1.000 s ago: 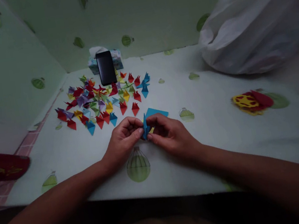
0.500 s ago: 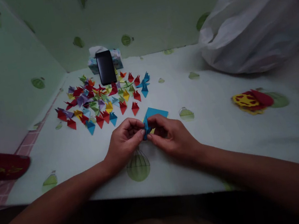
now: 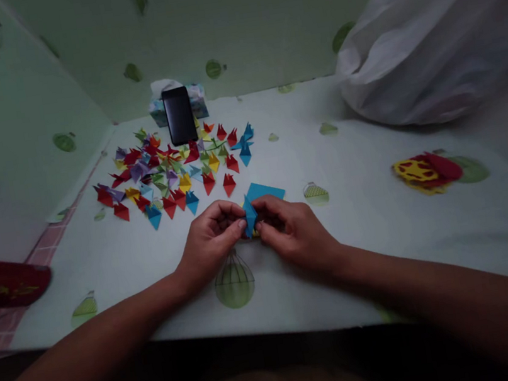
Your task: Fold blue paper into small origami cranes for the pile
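Left hand (image 3: pixel 213 233) and right hand (image 3: pixel 298 228), fingertips nearly closed, pinch the blue origami piece (image 3: pixel 251 215), now turned from edge-on to broad-side, seemingly mid-shaping.

Widest free room: counter (image 3: pixel 358 219) right of the right hand (image 3: pixel 290 226), open as far as the low red and yellow cutouts (image 3: pixel 444 165). Far right blocked by bulky white plastic bag (image 3: pixel 420 57). Lane between bag and folded paper birds (image 3: pixel 229 184) runs back to the wall (image 3: pixel 258 24). Beyond left hand (image 3: pixel 213 235): birds packed tight, then smartphone (image 3: pixel 180 115) leaning at tissue box (image 3: pixel 198 100). Gap between hands filled by folded blue paper (image 3: pixel 251 215). Forearms cross the near edge.
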Motion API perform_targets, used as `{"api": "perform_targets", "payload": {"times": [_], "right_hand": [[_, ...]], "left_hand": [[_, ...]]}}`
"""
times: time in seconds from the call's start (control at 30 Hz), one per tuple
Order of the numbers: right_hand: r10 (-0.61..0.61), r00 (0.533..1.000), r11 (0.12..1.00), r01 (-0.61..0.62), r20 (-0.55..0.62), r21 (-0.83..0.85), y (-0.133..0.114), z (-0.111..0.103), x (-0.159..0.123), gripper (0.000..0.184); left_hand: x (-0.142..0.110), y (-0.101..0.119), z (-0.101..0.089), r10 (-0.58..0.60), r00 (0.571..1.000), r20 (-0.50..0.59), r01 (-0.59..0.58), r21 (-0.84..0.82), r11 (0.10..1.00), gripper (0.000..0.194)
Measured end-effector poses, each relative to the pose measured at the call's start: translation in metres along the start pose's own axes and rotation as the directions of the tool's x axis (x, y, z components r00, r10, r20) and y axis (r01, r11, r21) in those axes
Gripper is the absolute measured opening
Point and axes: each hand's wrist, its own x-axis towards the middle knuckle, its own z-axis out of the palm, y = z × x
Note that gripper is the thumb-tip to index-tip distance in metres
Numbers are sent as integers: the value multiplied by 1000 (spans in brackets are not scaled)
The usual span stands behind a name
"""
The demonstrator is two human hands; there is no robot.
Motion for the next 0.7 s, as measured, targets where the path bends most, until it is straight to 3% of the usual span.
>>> {"api": "perform_targets", "payload": {"times": [0.27, 0.7], "right_hand": [[66, 998, 984, -60, -26, 168, 4, 0, 1, 3], [14, 999, 994, -9, -41, 112, 0, -2, 2, 5]], "left_hand": [[-1, 1, 0, 10, 1000, 3, -10, -19, 1000, 17], [-1, 0, -1, 40, 999, 12, -40, -34, 999, 15]]}}
